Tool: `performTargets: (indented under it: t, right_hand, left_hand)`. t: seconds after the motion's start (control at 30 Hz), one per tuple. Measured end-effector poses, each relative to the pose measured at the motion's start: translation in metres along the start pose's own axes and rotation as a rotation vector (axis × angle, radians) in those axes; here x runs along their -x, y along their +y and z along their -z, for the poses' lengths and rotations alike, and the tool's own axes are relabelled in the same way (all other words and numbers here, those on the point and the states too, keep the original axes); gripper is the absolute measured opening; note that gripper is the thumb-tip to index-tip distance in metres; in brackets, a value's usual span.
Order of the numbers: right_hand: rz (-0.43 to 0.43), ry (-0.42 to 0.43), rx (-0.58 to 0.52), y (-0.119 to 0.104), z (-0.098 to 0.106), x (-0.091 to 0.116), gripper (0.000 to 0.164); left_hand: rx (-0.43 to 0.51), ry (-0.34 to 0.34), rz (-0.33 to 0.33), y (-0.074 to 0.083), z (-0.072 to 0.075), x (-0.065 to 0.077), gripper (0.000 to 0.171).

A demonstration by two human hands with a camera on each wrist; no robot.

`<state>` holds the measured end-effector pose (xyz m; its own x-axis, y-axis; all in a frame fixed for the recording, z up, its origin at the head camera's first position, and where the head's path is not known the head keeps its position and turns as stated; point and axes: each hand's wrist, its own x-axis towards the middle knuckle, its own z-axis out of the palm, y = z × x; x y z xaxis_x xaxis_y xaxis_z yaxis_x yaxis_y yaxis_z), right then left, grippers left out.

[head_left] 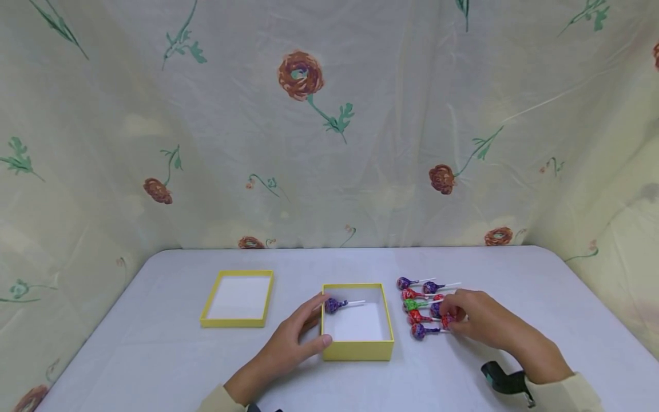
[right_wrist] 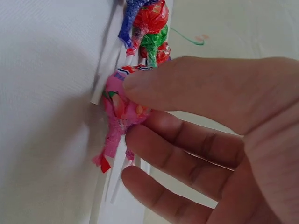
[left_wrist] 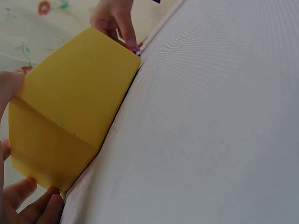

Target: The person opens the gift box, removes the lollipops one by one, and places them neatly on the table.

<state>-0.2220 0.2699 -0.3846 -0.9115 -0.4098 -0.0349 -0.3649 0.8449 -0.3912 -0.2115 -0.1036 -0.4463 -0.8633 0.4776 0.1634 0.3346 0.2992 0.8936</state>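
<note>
A yellow box (head_left: pixel 357 351) with a white inside stands open-topped near the table's middle. My left hand (head_left: pixel 290 339) holds its left side, the thumb by the front corner and the fingers along the left wall. One purple-wrapped lollipop (head_left: pixel 333 306) lies in the box, its white stick pointing right. To the right, my right hand (head_left: pixel 486 318) pinches a pink-wrapped lollipop (right_wrist: pixel 120 100) between thumb and fingers at the edge of a group of lollipops. Red, green (head_left: pixel 412 305) and purple wrappers show there; my fingers hide part of the group.
Left of the box lies a shallow yellow-rimmed lid (head_left: pixel 206 322), white inside up. A white cloth covers the table (head_left: pixel 154 366). Behind it hangs a floral curtain (head_left: pixel 360 189). A black device (head_left: pixel 501 379) sits at my right wrist.
</note>
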Motion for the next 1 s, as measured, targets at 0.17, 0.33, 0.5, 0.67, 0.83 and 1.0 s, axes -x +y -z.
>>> performTargets:
  t: [0.17, 0.33, 0.5, 0.67, 0.83, 1.0]
  right_hand:
    - [0.002, -0.011, -0.007, 0.0, 0.0003, 0.0005, 0.016]
    - [-0.008, -0.01, -0.011, 0.0002, 0.0009, -0.0009, 0.017]
    - [-0.013, -0.009, -0.015, 0.0012, 0.0012, -0.0013, 0.017]
    - [-0.014, -0.009, -0.02, 0.0018, 0.0016, -0.0012, 0.017]
    - [-0.017, -0.009, -0.028, 0.0008, 0.0029, -0.0002, 0.017]
    - [-0.023, -0.007, -0.029, -0.0014, 0.0046, 0.0005, 0.016]
  left_hand:
    - [0.004, 0.003, -0.009, -0.0006, 0.0001, 0.0001, 0.067]
    - [0.008, 0.007, -0.018, 0.0005, 0.0, 0.0002, 0.068]
    - [0.007, 0.015, -0.023, 0.0011, -0.0004, 0.0003, 0.068]
    - [0.01, 0.016, -0.021, 0.0008, -0.0005, 0.0002, 0.068]
    - [0.013, 0.012, -0.021, 0.0004, -0.0005, 0.0, 0.069]
    - [0.013, 0.013, -0.028, 0.0, -0.0008, 0.0, 0.069]
